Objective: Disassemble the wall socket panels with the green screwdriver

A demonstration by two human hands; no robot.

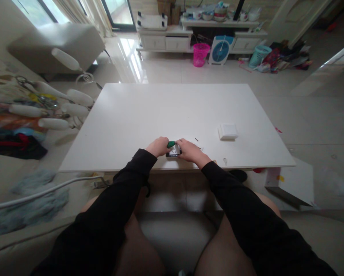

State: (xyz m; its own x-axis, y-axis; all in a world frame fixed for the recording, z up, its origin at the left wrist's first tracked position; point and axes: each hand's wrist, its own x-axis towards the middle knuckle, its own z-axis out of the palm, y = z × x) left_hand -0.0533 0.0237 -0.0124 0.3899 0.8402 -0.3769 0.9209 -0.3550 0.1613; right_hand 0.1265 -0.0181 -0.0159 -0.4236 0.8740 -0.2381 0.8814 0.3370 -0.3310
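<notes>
Near the front edge of the white table [172, 111], my left hand [157, 147] is closed around a green-handled tool [171, 144]. It looks like a screwdriver, but its shaft and tip are hidden. Below the green handle lies a white wall socket [174, 150] with dark slots and a black lower edge. From the right, my right hand [189, 150] grips this socket, its fingers bent over the far side and edge. Just beyond my right hand lies a small dark piece [197, 139], perhaps a screw.
Farther right on the table sits a white box-like stack [228, 131]. A small pale object [225, 161] lies near the front edge. A floor lamp [74, 97] with white shades stands by the left edge. Beyond the table are a pink basket [200, 55] and a blue fan [220, 50].
</notes>
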